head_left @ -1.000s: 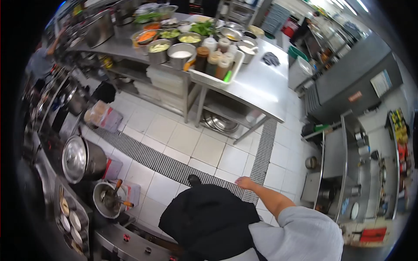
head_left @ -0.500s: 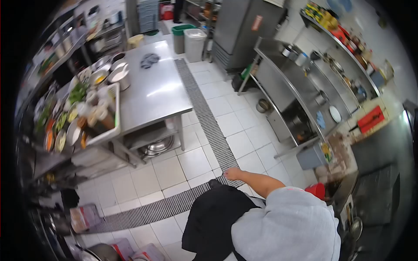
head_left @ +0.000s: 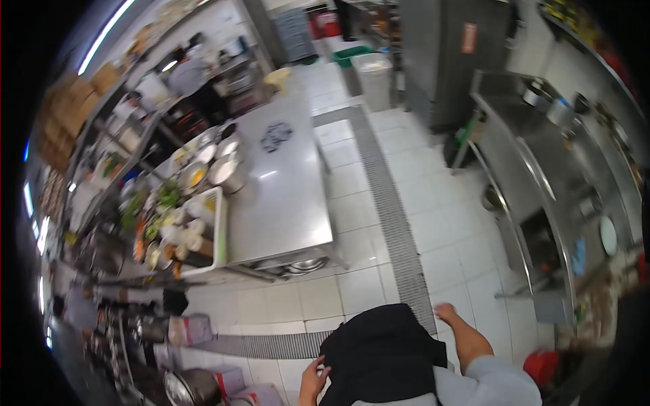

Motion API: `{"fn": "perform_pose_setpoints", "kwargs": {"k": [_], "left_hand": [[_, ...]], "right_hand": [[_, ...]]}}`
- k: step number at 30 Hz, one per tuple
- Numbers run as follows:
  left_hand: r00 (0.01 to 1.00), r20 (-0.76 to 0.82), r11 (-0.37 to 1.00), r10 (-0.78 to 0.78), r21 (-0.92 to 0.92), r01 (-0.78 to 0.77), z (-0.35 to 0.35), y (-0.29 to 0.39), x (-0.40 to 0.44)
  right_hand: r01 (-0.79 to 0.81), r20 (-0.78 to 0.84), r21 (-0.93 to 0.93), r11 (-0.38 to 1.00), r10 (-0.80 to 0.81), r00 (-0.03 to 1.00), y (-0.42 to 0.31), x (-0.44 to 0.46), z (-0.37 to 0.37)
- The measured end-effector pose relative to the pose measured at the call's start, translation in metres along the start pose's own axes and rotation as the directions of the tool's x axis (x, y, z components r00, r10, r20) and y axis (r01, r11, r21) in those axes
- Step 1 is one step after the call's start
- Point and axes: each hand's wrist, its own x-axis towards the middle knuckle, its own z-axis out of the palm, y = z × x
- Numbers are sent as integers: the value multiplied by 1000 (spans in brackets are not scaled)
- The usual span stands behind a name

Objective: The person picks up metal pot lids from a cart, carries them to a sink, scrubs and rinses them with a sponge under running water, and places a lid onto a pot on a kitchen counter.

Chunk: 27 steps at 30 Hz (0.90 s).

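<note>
My right hand point(head_left: 445, 312) hangs over the tiled floor beside the drain grate, its fingers curled; whether it holds anything is too small to tell. At the left edge of the black apron point(head_left: 382, 348), my left hand point(head_left: 315, 377) shows with its fingers apart and nothing in it. Ahead stands a steel table point(head_left: 281, 216) with a grey cloth point(head_left: 276, 137) on it. A white tray point(head_left: 221, 230) of squeeze bottles and several bowls of food line its left side.
A floor drain point(head_left: 387, 203) runs forward at centre. At the right stand a steel sink counter point(head_left: 521, 162) and a grey fridge point(head_left: 450, 68). A large pot point(head_left: 193, 387) and boxes sit lower left. Two people, one at a back counter point(head_left: 189, 78), are at the left.
The view has swung right, then partly back left. My left hand has come into view beside the apron. My right hand remains low over the floor.
</note>
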Motion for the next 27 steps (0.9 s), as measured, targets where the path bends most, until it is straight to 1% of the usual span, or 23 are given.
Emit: {"fn": "perform_pose_setpoints", "kwargs": {"k": [1, 2, 3, 4, 6, 8, 9, 10, 11, 12, 13, 14, 15, 17, 18, 20, 21, 22, 23, 24, 25, 26, 27], "left_hand": [[997, 72, 999, 8, 47, -11, -3, 31, 14], [993, 117, 994, -7, 108, -6, -8, 60, 28], [988, 154, 988, -26, 157, 1, -13, 81, 39], [995, 87, 991, -48, 126, 37, -13, 92, 50], [994, 91, 948, 65, 306, -90, -11, 103, 78], [991, 85, 947, 106, 294, -126, -10, 126, 100], [986, 89, 951, 143, 264, -162, -8, 135, 115], [977, 123, 951, 175, 235, -200, -8, 151, 123], [980, 142, 962, 141, 213, -169, -4, 168, 128], [979, 151, 968, 135, 192, -163, -2, 195, 141], [970, 134, 966, 203, 137, -221, 6, 203, 158], [959, 178, 960, 220, 137, -245, 11, 216, 177], [957, 135, 957, 255, 108, -270, 13, 231, 195], [949, 57, 944, 309, 106, -313, 12, 264, 222], [943, 113, 938, 314, 115, -326, 12, 273, 244], [891, -52, 885, 451, 156, -439, 5, 290, 284], [850, -56, 838, 523, 213, -502, -2, 303, 306], [805, -65, 788, 589, 267, -555, -11, 313, 326], [811, -36, 788, 583, 268, -554, -20, 316, 345], [789, -82, 754, 608, 371, -542, -26, 319, 371], [763, -132, 716, 633, 472, -514, -28, 324, 394], [774, -127, 722, 621, 479, -500, -30, 332, 412], [804, -150, 731, 576, 534, -425, -32, 343, 429]], "right_hand": [[-230, -27, 225, 947, 242, 970, 31, -10, -4], [-435, 47, 642, 632, 534, 844, 56, -22, -4], [-502, 155, 733, 459, 607, 780, 58, -34, -18], [-554, 272, 789, 268, 656, 704, 64, -45, -46], [-632, 297, 708, 315, 678, 672, 54, -59, -81], [-685, 330, 655, 320, 695, 639, 47, -43, -107], [-624, 302, 698, 351, 646, 701, 62, -27, -100], [-574, 280, 739, 353, 613, 739, 61, -55, -98], [-562, 267, 767, 309, 642, 719, 58, -76, -94], [-519, 229, 810, 274, 667, 709, 21, -65, -117], [-523, 219, 803, 287, 674, 706, 2, -61, -127], [-526, 212, 796, 300, 676, 706, -7, -52, -133], [-527, 215, 808, 264, 700, 681, -10, -46, -139], [-528, 184, 756, 388, 648, 739, -11, -42, -130], [-537, 173, 745, 395, 663, 728, 0, -39, -122], [-537, 138, 741, 403, 691, 710, 14, -37, -112], [-571, 147, 735, 367, 736, 661, 16, -34, -111], [-577, 132, 728, 370, 750, 648, 13, -30, -118], [-572, 45, 686, 449, 759, 650, 16, -19, -120], [-578, 54, 689, 437, 765, 642, 21, -3, -125], [-546, -29, 698, 463, 780, 625, 21, 18, -136], [-521, -103, 698, 491, 789, 606, 21, 37, -144], [-506, -140, 680, 531, 772, 620, 15, 59, -158]]}}
